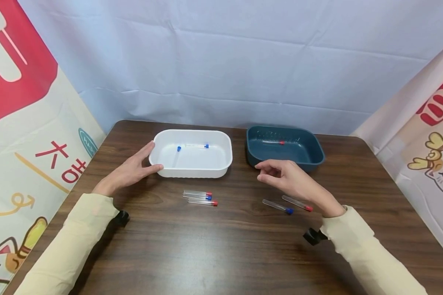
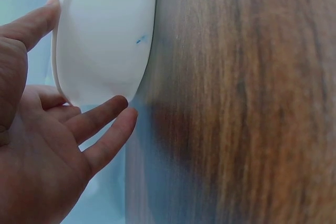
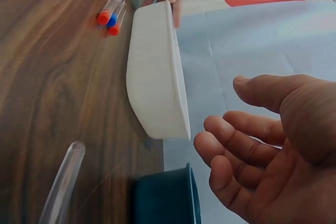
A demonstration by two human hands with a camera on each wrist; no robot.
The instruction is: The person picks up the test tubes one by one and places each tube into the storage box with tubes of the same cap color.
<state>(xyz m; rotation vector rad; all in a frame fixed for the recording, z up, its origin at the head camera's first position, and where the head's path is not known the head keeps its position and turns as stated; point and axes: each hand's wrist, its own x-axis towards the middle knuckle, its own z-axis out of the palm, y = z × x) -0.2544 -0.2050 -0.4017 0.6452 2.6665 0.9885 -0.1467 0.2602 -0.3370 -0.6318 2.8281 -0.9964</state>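
Note:
My left hand [image 1: 131, 167] rests at the left end of the white basin [image 1: 192, 173], thumb on the near rim and fingers spread along its end wall. Inside that basin lie two clear test tubes with blue caps [image 1: 206, 146]. Over the near edge of the dark teal basin [image 1: 311, 166] hovers my right hand [image 1: 286, 176], its fingers loosely bent and nothing between them. A red-capped test tube [image 1: 282, 143] lies in the teal basin. Below the right hand, a blue-capped test tube [image 1: 277, 206] and another red-capped test tube [image 1: 297, 203] lie on the table.
In front of the white basin, three test tubes lie side by side: one with a blue cap [image 1: 208, 198] between two with red caps [image 1: 215, 203]. The dark wooden table [image 1: 192, 250] meets a pale cloth backdrop [image 1: 221, 73] behind both basins. Printed cloths hang at both sides.

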